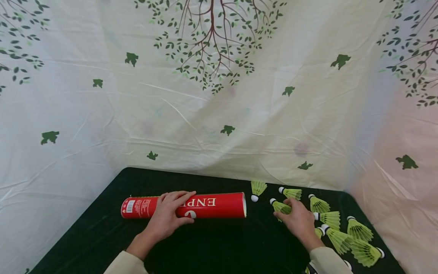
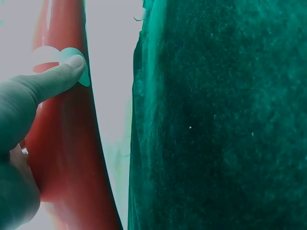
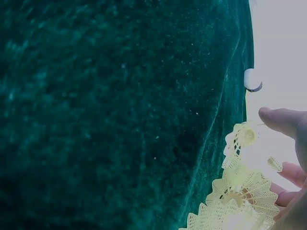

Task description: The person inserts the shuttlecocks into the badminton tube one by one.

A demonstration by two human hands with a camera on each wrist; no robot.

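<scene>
A red shuttlecock tube [image 1: 224,205] with white lettering lies on its side across the dark green cloth. My left hand [image 1: 167,213] grips it near the middle, fingers over the top and thumb [image 2: 62,79] along the near side. The tube's right end has a pale rim facing the shuttlecocks. With thumb and fingers, my right hand [image 1: 299,220] pinches the yellow skirt of a shuttlecock [image 1: 280,206], its white cork pointing left and away. Close by lie another shuttlecock [image 1: 291,193] just behind it and one [image 1: 258,189] standing apart near the tube's rim.
Several more yellow shuttlecocks [image 1: 338,239] are spread over the right side of the table, some beside and under my right forearm. The green-covered table [image 1: 212,247] meets a pale curtain [image 1: 191,144] printed with trees at its back edge.
</scene>
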